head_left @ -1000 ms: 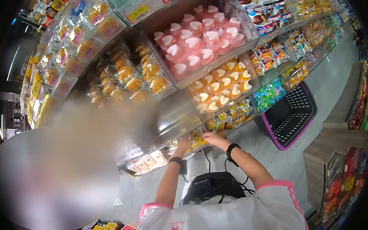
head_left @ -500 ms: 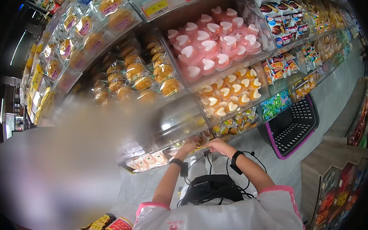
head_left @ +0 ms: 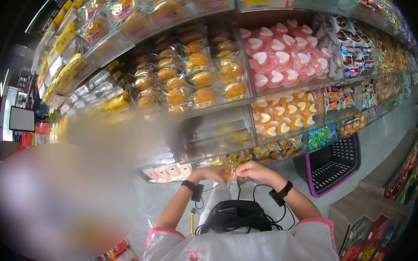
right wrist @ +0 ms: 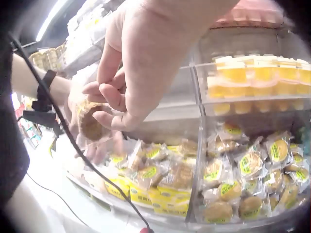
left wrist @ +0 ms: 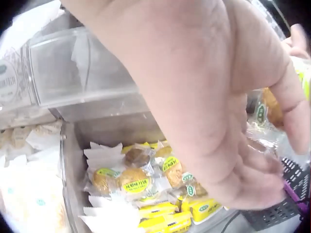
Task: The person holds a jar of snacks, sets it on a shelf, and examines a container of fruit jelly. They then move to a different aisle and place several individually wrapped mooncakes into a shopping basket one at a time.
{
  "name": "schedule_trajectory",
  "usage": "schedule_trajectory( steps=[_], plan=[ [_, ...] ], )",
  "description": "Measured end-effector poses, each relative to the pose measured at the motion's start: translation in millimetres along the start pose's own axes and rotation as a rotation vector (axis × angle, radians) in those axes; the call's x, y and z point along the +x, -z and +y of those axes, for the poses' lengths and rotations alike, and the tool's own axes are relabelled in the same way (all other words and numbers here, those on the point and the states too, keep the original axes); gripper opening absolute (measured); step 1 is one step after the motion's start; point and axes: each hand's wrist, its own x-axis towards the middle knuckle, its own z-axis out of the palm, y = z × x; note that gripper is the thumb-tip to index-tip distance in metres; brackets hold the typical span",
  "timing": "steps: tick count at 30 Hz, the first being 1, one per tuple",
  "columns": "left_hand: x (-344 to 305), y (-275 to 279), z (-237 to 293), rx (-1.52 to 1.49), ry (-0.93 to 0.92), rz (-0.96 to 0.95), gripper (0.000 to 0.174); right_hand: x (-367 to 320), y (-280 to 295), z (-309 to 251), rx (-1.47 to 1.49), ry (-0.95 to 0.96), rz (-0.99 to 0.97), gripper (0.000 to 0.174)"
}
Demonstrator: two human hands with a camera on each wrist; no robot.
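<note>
In the head view, my left hand (head_left: 214,173) and right hand (head_left: 256,172) meet in front of the lowest shelf, with a small wrapped pastry (head_left: 230,175) between them. The left wrist view has my left hand (left wrist: 194,97) holding the pastry (left wrist: 273,108) between thumb and fingers; its clear wrapper carries a green label. From the right wrist, my right hand (right wrist: 146,68) curls its fingers at the wrapper's edge, and the pastry's brown round side (right wrist: 92,124) shows. Below lies a bin of wrapped pastries (left wrist: 136,182) and yellow packets (left wrist: 165,223).
Clear bins hold heart-topped pink cups (head_left: 282,59), orange cups (head_left: 284,115) and packed buns (head_left: 197,78). A black basket with a purple rim (head_left: 309,181) stands on the floor to the right. Cables (head_left: 238,190) hang by a black waist pouch (head_left: 235,215).
Both hands have come up out of the low bin toward my body, with the pastry now between them. The head view has turned, so the shelves sit further right.
</note>
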Motion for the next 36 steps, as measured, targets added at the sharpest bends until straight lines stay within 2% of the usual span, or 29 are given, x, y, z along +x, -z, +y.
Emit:
schedule_trajectory(
  steps=[3,5,7,8,9,12,13,16,17,20,21,24,26,27,31,36],
  plan=[
    [-43.6,-1.8,35.2,-0.058,-0.11,0.006,0.047,-3.4,-7.6,-42.6,0.032,0.03,-0.023,0.024],
    [-53.3,6.7,25.5,-0.068,-0.167,0.022,0.043,0.8,-14.1,-58.7,0.134,0.001,0.062,0.022],
    [-58.7,12.7,20.3,-0.1,-0.253,0.215,0.043,12.1,-18.9,-64.6,0.252,0.044,0.124,0.018],
    [-61.5,16.2,19.3,-0.115,-0.295,0.31,0.042,19.2,-19.8,-67.6,0.147,0.057,0.165,0.019],
    [-65.0,20.1,20.8,-0.045,-0.224,0.46,0.044,26.5,-19.4,-71.6,0.042,0.069,0.206,0.019],
    [-77.4,28.1,40.1,0.226,-0.254,0.774,0.045,47.5,-13.6,-82.7,-0.29,0.171,0.374,0.022],
    [-82.3,28.6,53.3,0.234,-0.206,0.84,0.047,53.3,-15.6,-90.1,-0.344,0.203,0.464,0.023],
    [-78.0,40.4,60.8,0.299,-0.277,1.026,0.045,82.5,-14.3,-102.6,-0.518,0.241,0.656,0.03],
    [-76.8,44.0,65.9,0.314,-0.236,1.096,0.043,94.4,-11.7,-104.5,-0.577,0.242,0.707,0.033],
    [-52.4,71.3,51.2,0.37,-0.275,1.303,0.042,129.3,2.0,-117.8,-0.688,0.098,0.663,0.041],
    [-50.4,77.5,51.3,0.337,-0.311,1.336,0.037,141.0,8.2,-113.0,-0.714,0.174,0.699,0.039],
    [-37.1,109.1,38.1,0.002,-0.507,1.261,0.031,187.0,31.6,-86.3,-0.84,0.375,0.824,0.035],
    [-32.8,122.3,33.2,-0.185,-0.536,1.183,0.024,214.6,46.8,-74.4,-0.996,0.468,0.928,0.035],
    [-30.6,128.0,30.9,-0.277,-0.55,1.143,0.021,218.1,45.8,-78.2,-0.94,0.312,0.906,0.036],
    [-4.8,143.0,13.1,-0.836,-0.734,1.09,0.014,256.8,54.2,-65.5,-0.767,0.358,0.962,0.036],
    [32.7,171.5,-21.7,-0.854,-0.882,1.196,0.016,284.0,50.2,-55.9,-0.706,0.392,1.003,0.034]
  ],
)
